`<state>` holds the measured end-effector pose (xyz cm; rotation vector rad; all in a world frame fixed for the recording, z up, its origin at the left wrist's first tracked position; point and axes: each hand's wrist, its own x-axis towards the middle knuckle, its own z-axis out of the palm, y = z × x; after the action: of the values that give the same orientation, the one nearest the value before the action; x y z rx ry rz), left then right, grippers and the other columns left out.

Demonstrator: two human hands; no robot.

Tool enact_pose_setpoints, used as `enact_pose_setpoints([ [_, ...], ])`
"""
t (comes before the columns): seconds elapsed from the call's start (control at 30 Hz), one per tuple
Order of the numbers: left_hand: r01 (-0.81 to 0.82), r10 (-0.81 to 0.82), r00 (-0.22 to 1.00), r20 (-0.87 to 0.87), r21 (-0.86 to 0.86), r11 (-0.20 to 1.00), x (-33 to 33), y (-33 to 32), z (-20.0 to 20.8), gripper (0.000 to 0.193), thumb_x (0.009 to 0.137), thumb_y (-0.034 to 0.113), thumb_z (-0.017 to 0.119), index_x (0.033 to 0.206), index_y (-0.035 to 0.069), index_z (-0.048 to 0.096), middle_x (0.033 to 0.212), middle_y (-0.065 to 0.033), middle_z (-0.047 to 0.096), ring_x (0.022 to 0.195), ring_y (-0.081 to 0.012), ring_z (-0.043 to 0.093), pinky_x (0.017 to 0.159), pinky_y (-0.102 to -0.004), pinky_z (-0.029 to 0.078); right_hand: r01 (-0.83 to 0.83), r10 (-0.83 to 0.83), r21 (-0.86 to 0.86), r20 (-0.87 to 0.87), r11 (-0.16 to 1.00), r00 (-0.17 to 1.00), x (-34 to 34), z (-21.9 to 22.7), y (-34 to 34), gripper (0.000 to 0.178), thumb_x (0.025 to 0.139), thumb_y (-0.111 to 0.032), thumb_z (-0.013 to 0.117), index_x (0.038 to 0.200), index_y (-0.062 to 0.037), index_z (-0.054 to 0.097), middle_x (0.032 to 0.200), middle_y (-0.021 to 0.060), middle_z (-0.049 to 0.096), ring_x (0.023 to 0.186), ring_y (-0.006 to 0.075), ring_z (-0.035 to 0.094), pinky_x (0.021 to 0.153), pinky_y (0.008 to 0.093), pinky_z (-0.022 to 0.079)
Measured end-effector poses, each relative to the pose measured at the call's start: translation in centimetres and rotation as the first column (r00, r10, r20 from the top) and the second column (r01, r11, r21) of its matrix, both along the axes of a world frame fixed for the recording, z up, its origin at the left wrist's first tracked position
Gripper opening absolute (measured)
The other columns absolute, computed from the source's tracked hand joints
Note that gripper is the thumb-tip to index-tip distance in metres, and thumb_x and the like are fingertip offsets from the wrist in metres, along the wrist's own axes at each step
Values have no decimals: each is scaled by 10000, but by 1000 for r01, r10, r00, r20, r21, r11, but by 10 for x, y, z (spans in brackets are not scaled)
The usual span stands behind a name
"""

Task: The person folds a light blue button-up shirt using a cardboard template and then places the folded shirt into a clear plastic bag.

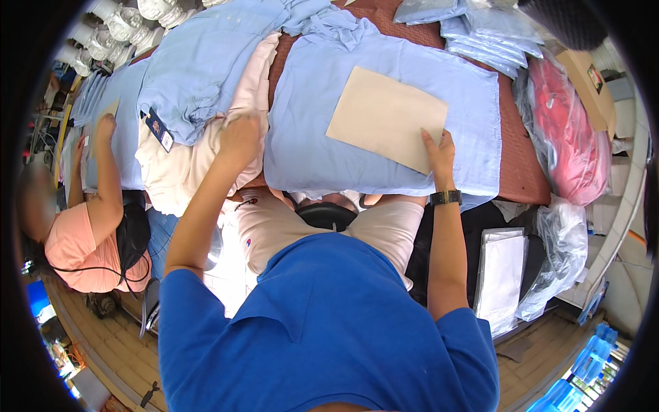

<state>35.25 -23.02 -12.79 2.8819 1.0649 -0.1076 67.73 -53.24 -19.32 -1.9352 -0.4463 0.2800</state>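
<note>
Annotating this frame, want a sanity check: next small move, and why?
Probably a slight turn of the beige board with the right grip, to square it up: the board lies askew on the spread light-blue cloth, and that grip is at its right edge. The left grip is over the pale pink cloth.

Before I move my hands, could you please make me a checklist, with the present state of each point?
1. Card on the blue cloth: ok, it lies over it.
2. Card square to the cloth's near edge: not ok, it is turned at an angle.
3. Right hand at the card: ok, at its right edge, thumb on top.
4. Left hand has a grip on the pale cloth: cannot tell, the fingertips are hidden.
5. Blue cloth smooth all over: not ok, it bunches at the far end.
6. Co-worker's hands apart from yours: ok, off to the left.
</note>
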Motion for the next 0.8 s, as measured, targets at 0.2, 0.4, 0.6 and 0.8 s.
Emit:
enact_pose_setpoints([
  [0.2,-83,130,820,558,-109,991,97,51,-45,357,940,275,577,1103,-43,590,1009,-254,659,1002,-433,623,863,-479,492,12,-12,-11,49,1000,999,7,-8,1,527,859,-253,757,1187,102,547,1039,211,689,927,233,676,815,338,531],
  [0.4,-192,392,907,155,-675,712,127,109,-40,437,922,330,614,1196,-9,586,1228,-179,622,1109,-293,602,913,-377,482,1,-1,16,7,1000,1000,6,-12,2,519,859,-239,754,1187,104,545,1054,217,685,937,238,676,819,340,531],
  [0.6,167,655,625,424,-893,418,130,111,-43,264,830,51,644,1092,39,622,1020,-74,621,968,-185,610,779,-331,495,7,-8,22,29,1000,1000,5,-10,-1,510,857,-220,755,1183,108,539,1048,215,686,930,236,674,813,337,531],
  [0.8,10,-61,894,444,117,993,120,95,-64,236,828,36,648,1060,46,608,1117,-155,552,956,-328,620,836,-416,519,10,-11,3,41,1000,999,4,-11,0,505,858,-217,750,1181,109,539,1057,211,683,931,241,672,815,342,530],
])
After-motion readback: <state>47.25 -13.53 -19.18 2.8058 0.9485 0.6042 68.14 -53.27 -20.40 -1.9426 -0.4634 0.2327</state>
